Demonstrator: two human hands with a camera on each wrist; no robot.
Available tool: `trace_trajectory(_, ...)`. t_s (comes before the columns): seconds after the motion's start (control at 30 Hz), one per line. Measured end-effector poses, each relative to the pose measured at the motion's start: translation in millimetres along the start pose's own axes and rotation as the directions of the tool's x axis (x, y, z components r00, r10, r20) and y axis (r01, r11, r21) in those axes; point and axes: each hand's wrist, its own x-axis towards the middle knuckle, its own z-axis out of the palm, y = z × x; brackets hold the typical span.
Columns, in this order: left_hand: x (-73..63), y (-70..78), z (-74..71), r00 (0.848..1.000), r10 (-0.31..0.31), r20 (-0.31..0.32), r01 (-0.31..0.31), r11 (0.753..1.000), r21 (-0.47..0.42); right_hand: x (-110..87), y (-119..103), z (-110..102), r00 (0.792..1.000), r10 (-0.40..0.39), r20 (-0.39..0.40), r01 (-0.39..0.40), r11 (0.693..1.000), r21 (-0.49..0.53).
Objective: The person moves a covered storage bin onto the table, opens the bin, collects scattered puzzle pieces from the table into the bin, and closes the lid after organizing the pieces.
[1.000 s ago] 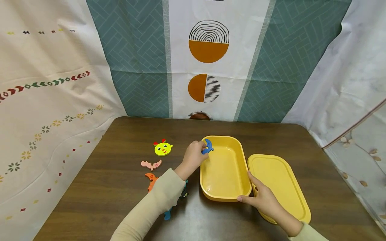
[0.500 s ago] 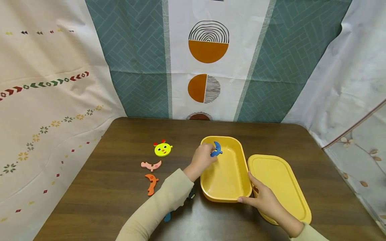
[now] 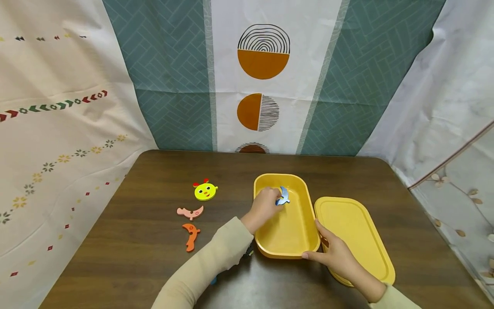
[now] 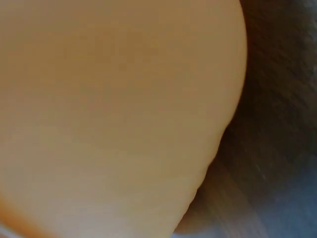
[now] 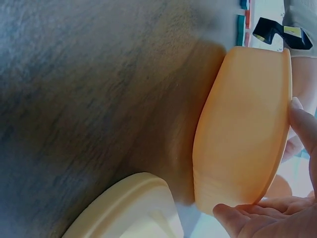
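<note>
My left hand (image 3: 264,208) pinches a blue crescent-shaped piece (image 3: 284,195) with a small knob, down inside the yellow box (image 3: 287,234). Its fingertips are partly hidden behind the hand. The front right corner of the box is held by my right hand (image 3: 336,253), thumb at the front rim and fingers along the right side. In the right wrist view, that hand's thumb and fingers touch the rim and outer wall of the box (image 5: 242,124). Skin blurs across most of the left wrist view.
Right of the box lies its yellow lid (image 3: 355,236). On the left are a yellow smiling-face piece (image 3: 205,192) with red tips, a pink curved piece (image 3: 190,213) and an orange curved piece (image 3: 191,237). A blue piece (image 3: 213,281) shows partly beneath the left sleeve.
My left hand has moved rightward and deeper into the box with the blue crescent-shaped piece. The right hand keeps its hold on the box corner. The view has shifted slightly.
</note>
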Motion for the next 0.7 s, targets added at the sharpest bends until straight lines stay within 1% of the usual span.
trace_trajectory(0.2,4.2,2.4,6.8,0.999,0.005,0.052,-0.007,0.999,0.039,0.1,-1.0,0.7,1.000,0.012,0.002,-0.012,1.000,0.015)
trace_trajectory(0.47,7.5,-2.2,14.9,0.998,0.004,0.068,-0.009,0.996,0.085,1.2,-2.5,0.4,1.000,0.014,0.002,-0.014,1.000,0.022)
trace_trajectory(0.6,7.8,-3.0,18.7,0.997,0.013,0.075,-0.019,0.997,0.077,0.0,-2.5,1.7,1.000,0.019,0.000,-0.019,0.999,0.028)
trace_trajectory(0.7,10.6,-2.1,21.7,0.997,0.006,0.081,-0.012,0.998,0.068,-0.3,-1.1,2.0,1.000,0.009,-0.009,-0.009,0.999,0.037)
